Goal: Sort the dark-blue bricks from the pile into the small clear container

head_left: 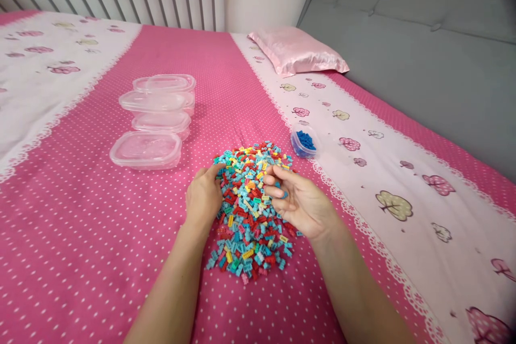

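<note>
A heap of small toy building bricks [245,215] in light blue, red, yellow, green and pink lies spread on the bed. My left hand [203,196] reaches over the heap's left edge, back of the hand up; its fingertips are mostly hidden, so its grip does not show. Above the right side of the heap, my right hand [300,201] is turned partly palm-up with its fingers curled in. A bit of darker blue shows inside the curled fingers, seemingly blue toy bricks. Just beyond this hand stands a small clear tub [304,149] with blue bricks [306,140] in it.
Several clear plastic containers with lids [145,149] stand in a row at the left. A pink satin pillow [300,51] lies at the far right, against a grey padded headboard [415,59]. The bed cover [80,236] is pink with white dots and tree-print bands.
</note>
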Demonstrator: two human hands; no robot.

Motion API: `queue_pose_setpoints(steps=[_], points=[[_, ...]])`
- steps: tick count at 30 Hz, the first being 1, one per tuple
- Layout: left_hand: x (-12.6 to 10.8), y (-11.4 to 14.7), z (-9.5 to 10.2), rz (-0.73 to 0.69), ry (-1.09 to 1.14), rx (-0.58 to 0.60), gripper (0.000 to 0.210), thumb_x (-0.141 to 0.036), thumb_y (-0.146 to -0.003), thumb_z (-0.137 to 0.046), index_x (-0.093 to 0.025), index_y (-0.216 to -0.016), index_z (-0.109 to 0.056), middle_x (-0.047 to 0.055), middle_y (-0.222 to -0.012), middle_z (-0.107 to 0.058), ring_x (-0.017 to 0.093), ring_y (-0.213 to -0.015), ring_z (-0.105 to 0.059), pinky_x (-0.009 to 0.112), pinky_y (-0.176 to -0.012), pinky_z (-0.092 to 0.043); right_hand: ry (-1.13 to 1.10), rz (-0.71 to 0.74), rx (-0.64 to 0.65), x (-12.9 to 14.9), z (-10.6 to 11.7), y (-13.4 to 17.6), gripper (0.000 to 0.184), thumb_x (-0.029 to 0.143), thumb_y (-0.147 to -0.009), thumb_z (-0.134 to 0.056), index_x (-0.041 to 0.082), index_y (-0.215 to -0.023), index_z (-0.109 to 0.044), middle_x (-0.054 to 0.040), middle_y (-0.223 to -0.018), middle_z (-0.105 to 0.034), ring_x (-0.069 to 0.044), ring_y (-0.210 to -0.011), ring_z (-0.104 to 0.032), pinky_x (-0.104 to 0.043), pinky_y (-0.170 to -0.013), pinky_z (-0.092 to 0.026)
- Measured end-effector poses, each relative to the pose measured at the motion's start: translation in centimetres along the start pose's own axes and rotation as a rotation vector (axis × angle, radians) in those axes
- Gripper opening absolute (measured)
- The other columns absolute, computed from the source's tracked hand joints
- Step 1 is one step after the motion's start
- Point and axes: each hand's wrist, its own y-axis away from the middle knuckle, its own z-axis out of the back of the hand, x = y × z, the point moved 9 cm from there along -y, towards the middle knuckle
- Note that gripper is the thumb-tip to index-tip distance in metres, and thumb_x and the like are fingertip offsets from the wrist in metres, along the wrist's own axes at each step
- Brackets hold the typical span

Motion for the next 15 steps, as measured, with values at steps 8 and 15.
queue_pose_setpoints(steps=[8, 15], points=[[0.4, 0.1, 0.0, 0.05, -0.016, 0.02, 0.039, -0.018, -0.078, -0.042, -0.025, -0.111, -0.061, 0.008, -0.098, -0.064, 0.025, -0.09, -0.06, 0.034, -0.077, -0.045, 0.001, -0.001, -0.002, 0.0, 0.0, 0.0, 0.008, 0.019, -0.078, -0.057, 0.012, -0.078, -0.06, 0.0017, -0.067, -0.05, -0.001, -0.049, -0.039, -0.009, -0.031, -0.019], [1.3, 0.3, 0.5, 0.163, 0.058, -0.015, 0.028, -0.023, -0.074, -0.048, -0.023, -0.097, -0.065, 0.005, -0.083, -0.068, 0.023, -0.077, -0.062, 0.032, -0.069, -0.044, -0.005, 0.004, 0.004, 0.0, 0.0, 0.0, 0.007, 0.019, -0.077, -0.06, 0.012, -0.079, -0.06, 0.0016, -0.068, -0.05, -0.001, -0.049, -0.04, -0.009, -0.031, -0.02]])
